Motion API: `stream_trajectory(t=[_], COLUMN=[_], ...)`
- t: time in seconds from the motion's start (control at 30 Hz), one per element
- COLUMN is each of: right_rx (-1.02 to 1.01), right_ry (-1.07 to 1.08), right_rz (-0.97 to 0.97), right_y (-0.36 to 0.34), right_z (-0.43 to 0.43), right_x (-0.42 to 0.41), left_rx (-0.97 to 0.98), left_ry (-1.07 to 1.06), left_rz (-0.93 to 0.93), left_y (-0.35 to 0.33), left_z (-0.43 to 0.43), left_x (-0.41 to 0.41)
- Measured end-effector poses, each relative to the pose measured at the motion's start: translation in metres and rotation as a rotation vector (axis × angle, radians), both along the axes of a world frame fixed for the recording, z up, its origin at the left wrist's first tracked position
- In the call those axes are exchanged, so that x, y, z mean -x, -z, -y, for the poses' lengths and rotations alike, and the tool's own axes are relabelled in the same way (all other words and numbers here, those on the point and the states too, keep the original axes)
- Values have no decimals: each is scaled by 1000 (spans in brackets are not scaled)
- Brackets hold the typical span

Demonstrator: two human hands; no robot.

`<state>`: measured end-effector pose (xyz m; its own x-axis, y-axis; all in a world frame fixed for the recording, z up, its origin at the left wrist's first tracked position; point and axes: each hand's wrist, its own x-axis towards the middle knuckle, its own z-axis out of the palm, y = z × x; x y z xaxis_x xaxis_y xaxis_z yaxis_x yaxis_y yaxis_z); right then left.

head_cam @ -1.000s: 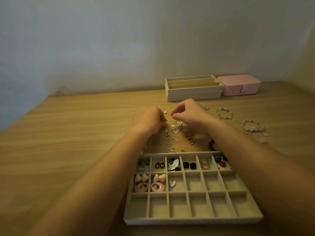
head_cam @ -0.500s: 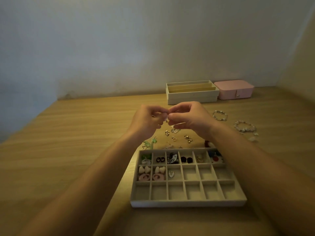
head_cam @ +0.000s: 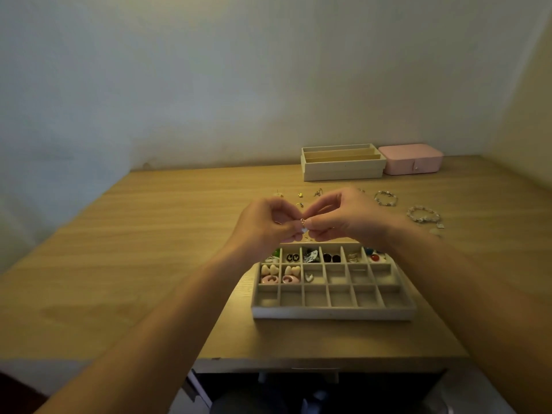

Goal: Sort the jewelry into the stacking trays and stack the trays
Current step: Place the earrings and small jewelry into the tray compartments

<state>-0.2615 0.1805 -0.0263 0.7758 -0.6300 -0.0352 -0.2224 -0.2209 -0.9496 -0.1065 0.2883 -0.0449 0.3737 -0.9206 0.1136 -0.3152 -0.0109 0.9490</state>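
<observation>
Above woodgrain desk [head_cam: 149, 264], left hand [head_cam: 263, 227] and right hand [head_cam: 343, 218] pinch metal earring [head_cam: 303, 225].

A tiny gold earring [head_cam: 303, 226] hangs pinched between the left grip [head_cam: 265, 227] and the right grip [head_cam: 343, 219]. Just below them the grey grid tray [head_cam: 331, 312] lies flat, its far rows part-filled. Two beaded bracelets [head_cam: 386, 198] lie to the right of the right grip.
</observation>
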Motion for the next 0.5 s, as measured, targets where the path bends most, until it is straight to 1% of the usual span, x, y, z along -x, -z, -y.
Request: stream_trajectory(t=[0.1,0.33,0.37,0.5], right_rx=[4,108,126,277], right_ry=[6,-25,-35,-34], right_rz=[-59,-251,-292,-439], right_y=[-2,-5,-5,2], right_z=[-5,-8,-8,-8], right_x=[2,6,6,5], left_rx=[30,38,20,-22], left_ry=[-28,-4,2,-7], left_rz=[-38,10,57,359], left_y=[5,14,16,24], left_z=[-4,-11,-12,-13], left_x=[6,12,12,9])
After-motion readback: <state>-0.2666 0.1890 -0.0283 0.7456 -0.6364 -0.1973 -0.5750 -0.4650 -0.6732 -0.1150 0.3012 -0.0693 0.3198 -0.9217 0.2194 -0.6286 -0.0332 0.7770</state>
